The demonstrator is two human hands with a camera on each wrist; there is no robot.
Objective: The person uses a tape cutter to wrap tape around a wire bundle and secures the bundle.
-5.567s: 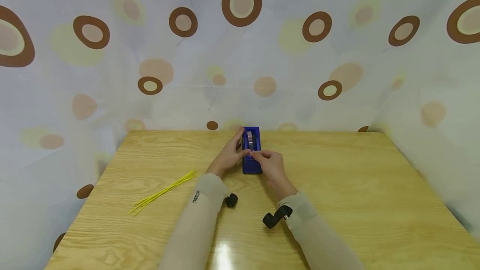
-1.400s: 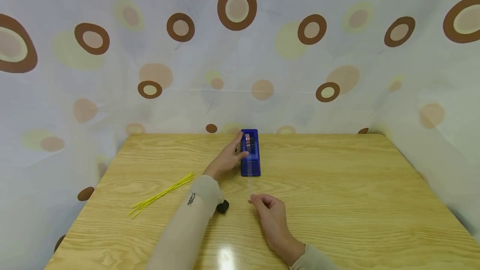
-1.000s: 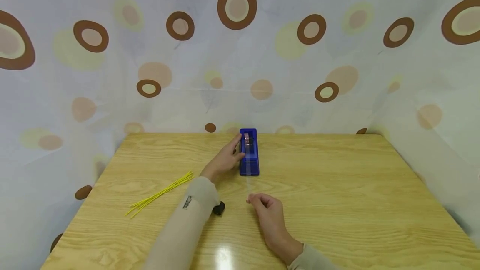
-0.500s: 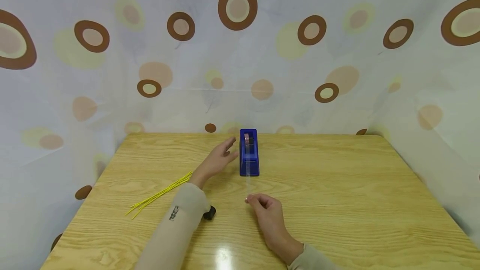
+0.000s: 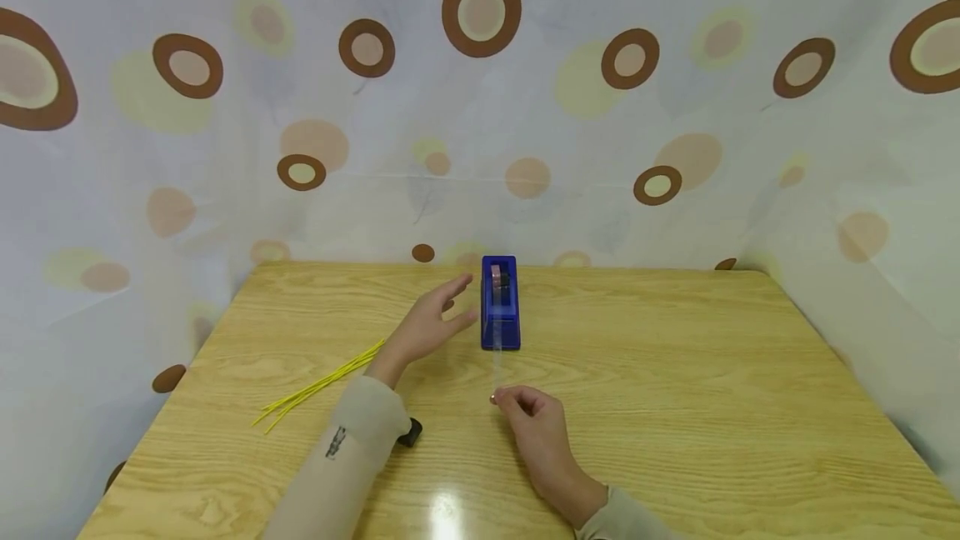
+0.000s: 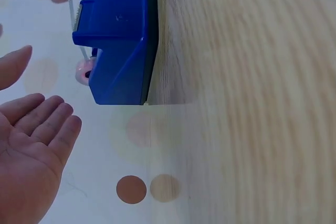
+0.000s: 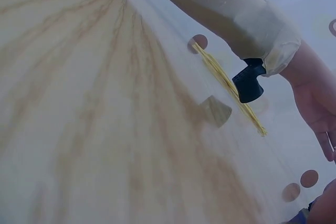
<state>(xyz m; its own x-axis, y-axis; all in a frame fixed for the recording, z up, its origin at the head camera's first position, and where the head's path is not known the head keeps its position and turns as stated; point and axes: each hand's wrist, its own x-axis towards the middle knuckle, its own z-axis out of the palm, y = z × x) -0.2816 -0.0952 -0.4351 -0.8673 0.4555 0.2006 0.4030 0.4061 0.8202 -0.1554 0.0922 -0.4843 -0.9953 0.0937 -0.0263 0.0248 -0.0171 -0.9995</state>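
Observation:
A blue tape dispenser stands near the back of the table, a pinkish tape roll set in it. From it a clear strip of tape stretches towards the person, past the toothed cutter edge. My right hand pinches the strip's loose end between thumb and forefinger, in front of the dispenser. Just left of the dispenser, my left hand is held with fingers extended and thumb apart, holding nothing. In the left wrist view its palm faces up beside the dispenser, with a gap between them.
A bundle of thin yellow sticks lies on the wooden table, left of the left forearm. Behind the table hangs a pale cloth with brown rings. Black wrist camera mount sits on the left sleeve.
Earlier both hands were at the dispenser. The right hand has drawn a strip of tape towards the person and now keeps still; the left has released the dispenser and moved slightly left.

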